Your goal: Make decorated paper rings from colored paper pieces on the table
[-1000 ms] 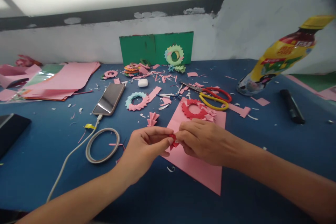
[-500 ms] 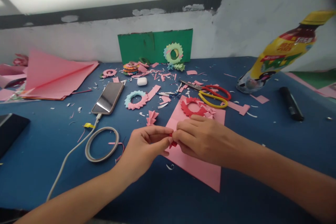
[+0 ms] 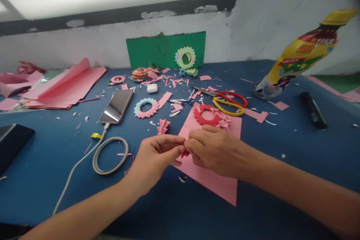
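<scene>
Blue cloth covers the table (image 3: 281, 180) under a bright window, strewn with paper snips. Both hands meet above a pink paper sheet (image 3: 213, 180): the left hand (image 3: 153, 159) and right hand (image 3: 215, 150) each pinch a small red folded paper piece (image 3: 184, 153) between thumb and fingertips, so it sits right between them. Just beyond the right hand lies a red paper ring (image 3: 206, 116), with scissors (image 3: 227, 103) farther back and a phone (image 3: 116, 105) to the left.
</scene>
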Demonstrator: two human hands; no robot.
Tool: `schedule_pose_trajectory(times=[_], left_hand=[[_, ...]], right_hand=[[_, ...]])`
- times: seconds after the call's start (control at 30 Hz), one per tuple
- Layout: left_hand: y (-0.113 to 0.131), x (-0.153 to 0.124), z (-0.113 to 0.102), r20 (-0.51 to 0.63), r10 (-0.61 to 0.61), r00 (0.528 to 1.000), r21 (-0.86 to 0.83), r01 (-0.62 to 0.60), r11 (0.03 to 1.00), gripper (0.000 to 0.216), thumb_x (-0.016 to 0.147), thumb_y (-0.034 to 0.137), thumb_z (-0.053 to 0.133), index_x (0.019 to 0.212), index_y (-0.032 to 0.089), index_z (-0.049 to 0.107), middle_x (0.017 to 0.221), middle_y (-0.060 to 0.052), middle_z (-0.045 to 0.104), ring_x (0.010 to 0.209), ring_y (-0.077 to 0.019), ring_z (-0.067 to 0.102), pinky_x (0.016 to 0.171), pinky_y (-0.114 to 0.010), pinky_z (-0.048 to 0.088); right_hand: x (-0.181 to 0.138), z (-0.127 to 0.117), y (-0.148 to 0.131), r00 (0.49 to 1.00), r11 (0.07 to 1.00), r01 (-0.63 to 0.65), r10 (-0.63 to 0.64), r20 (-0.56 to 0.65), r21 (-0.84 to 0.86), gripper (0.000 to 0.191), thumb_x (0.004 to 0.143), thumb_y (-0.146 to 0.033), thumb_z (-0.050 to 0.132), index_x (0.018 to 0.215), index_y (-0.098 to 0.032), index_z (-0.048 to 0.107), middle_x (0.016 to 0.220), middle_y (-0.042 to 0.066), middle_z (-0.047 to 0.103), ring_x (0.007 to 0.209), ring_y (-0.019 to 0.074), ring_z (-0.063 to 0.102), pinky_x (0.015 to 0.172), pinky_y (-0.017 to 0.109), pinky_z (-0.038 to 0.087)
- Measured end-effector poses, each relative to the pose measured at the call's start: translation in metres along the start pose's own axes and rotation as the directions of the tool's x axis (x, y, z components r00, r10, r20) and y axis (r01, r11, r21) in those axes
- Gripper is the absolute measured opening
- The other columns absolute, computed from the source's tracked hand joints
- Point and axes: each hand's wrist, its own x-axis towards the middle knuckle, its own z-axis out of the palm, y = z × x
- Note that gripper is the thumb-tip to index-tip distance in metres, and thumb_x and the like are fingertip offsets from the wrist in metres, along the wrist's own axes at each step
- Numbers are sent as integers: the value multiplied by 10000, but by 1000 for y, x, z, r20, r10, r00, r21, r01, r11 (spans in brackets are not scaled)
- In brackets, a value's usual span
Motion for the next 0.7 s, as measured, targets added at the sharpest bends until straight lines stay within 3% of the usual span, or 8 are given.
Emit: schedule_pose_trajectory(times=[0.33,0.7], left_hand=[[0,0,-4,-18,20,1000,-24,-20,1000,182,637,211,728,810,160,699,695,-25,700,653,-122,629,535,-175,540],[-1,3,-4,-32,58,998,-31,-59,998,165,655,193,705,796,144,637,698,-5,653,661,-116,597,495,-182,548]], right_hand=[[-2,-10,6,1000,1000,-1,1,-2,9,160,800,-79,381,730,-150,507,652,17,503,606,143,448,602,259,345],[-6,-24,10,987,1000,17,-13,162,-25,166,756,-40,409,691,-166,495,645,14,489,603,146,438,569,276,283]])
